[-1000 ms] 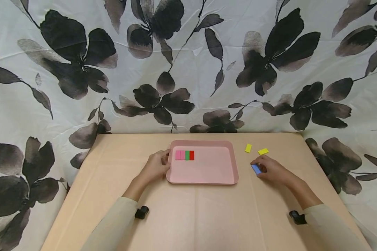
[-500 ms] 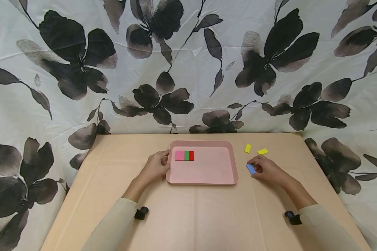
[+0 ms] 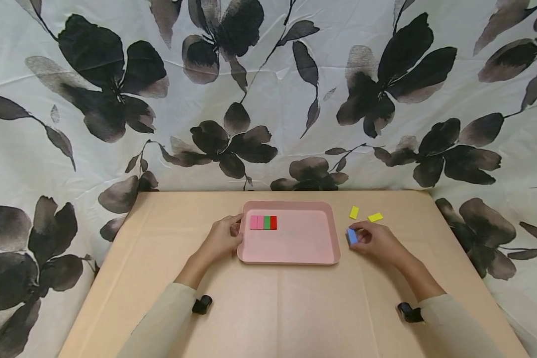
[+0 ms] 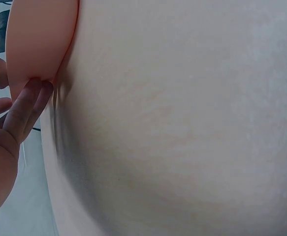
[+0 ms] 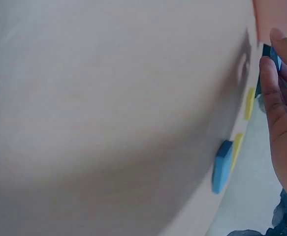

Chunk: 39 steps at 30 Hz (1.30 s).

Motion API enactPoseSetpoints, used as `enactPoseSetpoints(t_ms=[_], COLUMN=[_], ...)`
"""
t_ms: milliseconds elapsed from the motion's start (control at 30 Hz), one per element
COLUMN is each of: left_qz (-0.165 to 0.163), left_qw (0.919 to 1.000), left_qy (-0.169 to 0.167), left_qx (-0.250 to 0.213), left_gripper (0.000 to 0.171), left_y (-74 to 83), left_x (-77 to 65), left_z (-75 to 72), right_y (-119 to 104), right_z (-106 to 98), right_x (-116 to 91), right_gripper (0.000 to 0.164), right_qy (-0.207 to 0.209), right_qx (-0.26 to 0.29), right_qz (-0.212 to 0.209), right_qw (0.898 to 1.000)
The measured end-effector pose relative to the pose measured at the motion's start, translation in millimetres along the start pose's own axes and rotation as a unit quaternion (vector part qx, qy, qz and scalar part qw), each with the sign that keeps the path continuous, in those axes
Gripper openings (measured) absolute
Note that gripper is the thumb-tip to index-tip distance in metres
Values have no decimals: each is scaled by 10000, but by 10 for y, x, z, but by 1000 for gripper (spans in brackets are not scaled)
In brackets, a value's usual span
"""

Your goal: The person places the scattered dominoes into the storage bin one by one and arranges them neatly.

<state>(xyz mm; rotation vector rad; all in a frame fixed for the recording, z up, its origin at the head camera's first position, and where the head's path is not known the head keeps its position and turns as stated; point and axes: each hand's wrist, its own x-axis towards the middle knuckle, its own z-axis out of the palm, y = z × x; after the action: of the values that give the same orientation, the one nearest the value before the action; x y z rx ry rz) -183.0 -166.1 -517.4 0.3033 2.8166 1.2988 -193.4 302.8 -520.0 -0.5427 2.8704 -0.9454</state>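
Note:
My left hand grips the left rim of a pink rectangular tray; in the left wrist view its fingertips press the side of the tray. Two pink blocks, a green block and a red block stand side by side in a row at the tray's upper left. Just right of the tray, my right hand pinches a small blue block between thumb and fingers. A second blue block lies on the table in the right wrist view, hidden by the hand in the head view.
Two yellow blocks, one upright and one slanted, lie beyond the right hand. The table has a pale tan cover. Behind it hangs a white cloth with dark flowers.
My right hand has moved left toward the tray with the blue block, which has turned more upright in the head view. The left hand and tray have stayed in place.

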Motion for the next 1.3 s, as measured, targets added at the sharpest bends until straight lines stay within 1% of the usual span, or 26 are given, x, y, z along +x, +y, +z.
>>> enactPoseSetpoints(t_ms=[133, 267, 400, 533, 633, 833, 1100, 1233, 1300], left_qz=[26, 61, 61, 62, 104, 127, 94, 71, 79], left_qw=[10000, 10000, 10000, 10000, 9999, 9999, 9999, 10000, 10000], left_qy=[36, 27, 16, 28, 34, 50, 22, 20, 17], left_qx=[-17, -4, 12, 43, 66, 65, 57, 43, 39], left_gripper=[62, 61, 62, 63, 63, 62, 62, 62, 62], left_y=[1, -3, -5, -8, -10, -9, -12, -22, -25], left_x=[-1, 2, 7, 9, 8, 10, 28, 39, 46], left_z=[-4, -3, 7, 11, 7, 6, -10, -13, -13], right_y=[-92, -190, -290, -416, -515, -684, -912, -1025, -1065], right_z=[-1, -25, -34, -11, 25, 137, 323, 393, 435], right_x=[40, 100, 184, 282, 367, 549, 787, 895, 946], right_gripper=[50, 51, 49, 47, 48, 48, 51, 50, 48], right_qy=[143, 215, 366, 558, 585, 292, -173, -373, -455], right_qx=[13, 208, 494, 653, 744, 688, 518, 346, 179], right_qz=[-26, -71, -275, -409, -458, -392, -111, -218, -313], right_qw=[9999, 9995, 9977, 9955, 9945, 9964, 9984, 9985, 9983])
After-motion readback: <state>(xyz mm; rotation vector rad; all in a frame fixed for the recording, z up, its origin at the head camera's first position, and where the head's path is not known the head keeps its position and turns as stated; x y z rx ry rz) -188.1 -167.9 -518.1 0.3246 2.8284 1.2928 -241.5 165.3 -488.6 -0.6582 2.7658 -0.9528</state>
